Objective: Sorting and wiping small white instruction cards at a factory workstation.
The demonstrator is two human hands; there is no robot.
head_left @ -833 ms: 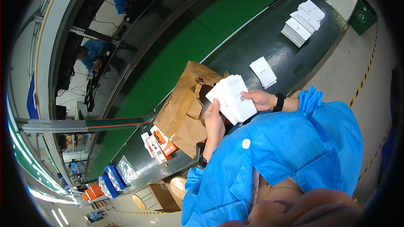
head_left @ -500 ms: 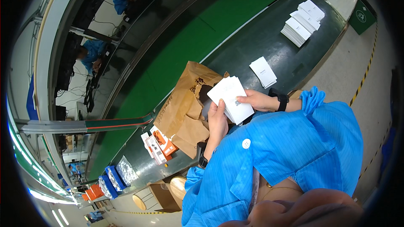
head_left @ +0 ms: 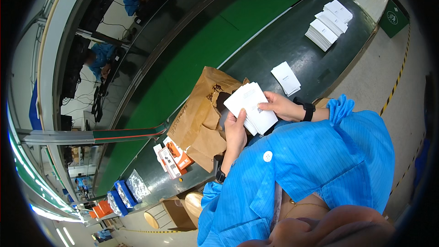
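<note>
Between my two hands is a fanned stack of white booklets (head_left: 249, 103), held in front of my chest. My left hand (head_left: 236, 130) grips the lower left edge, its thumb lying on the top booklet. From the right side my right hand (head_left: 278, 105) pinches the stack, thumb on top beside a small printed square. Just left of the booklets a torn brown paper bag (head_left: 196, 119) lies on the dark green bench, its ripped mouth toward my hands. A small pile of white booklets (head_left: 286, 78) rests on the bench beyond my right hand.
Taller booklet stacks (head_left: 322, 32) stand at the bench's far right. Orange and white boxes (head_left: 176, 158) lie left of the bag, with blue bins (head_left: 121, 196) farther left. A green conveyor belt (head_left: 219, 36) runs along the back. Two co-workers in blue sit beyond it.
The held booklets are fanned slightly wider along the lower edge, and my left thumb has slid a little along the top one. The bag and bench piles have not moved.
</note>
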